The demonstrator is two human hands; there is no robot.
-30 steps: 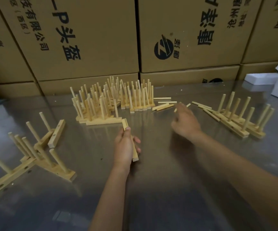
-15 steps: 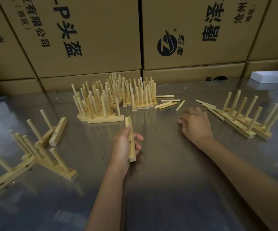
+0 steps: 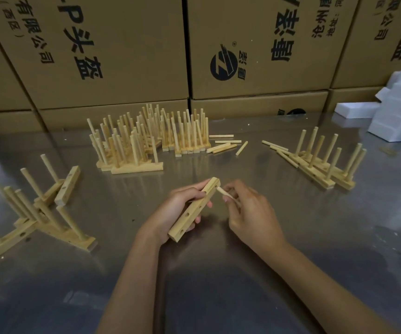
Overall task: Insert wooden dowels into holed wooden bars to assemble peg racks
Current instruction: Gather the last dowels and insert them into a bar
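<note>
While the left hand (image 3: 177,208) grips the bar (image 3: 194,209) angled away above the desk (image 3: 315,237), right fingers (image 3: 228,197) pinch a dowel (image 3: 224,193), tip just beside the bar's far hole.

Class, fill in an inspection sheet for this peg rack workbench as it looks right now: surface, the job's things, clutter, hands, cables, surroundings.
Surface: shiny metal table, reflective, with small specks.
Job's things: holed bar held slanted; dowel with its tip at the bar's top end; loose dowels lying flat; finished racks grouped at the back, more racks at the right and the left.
Clutter: nothing seen beyond job parts.
Hands: left hand grips the bar; right hand pinches the dowel.
Cables: nothing seen.
Surroundings: printed cardboard boxes stacked behind; white foam blocks at the right.
</note>
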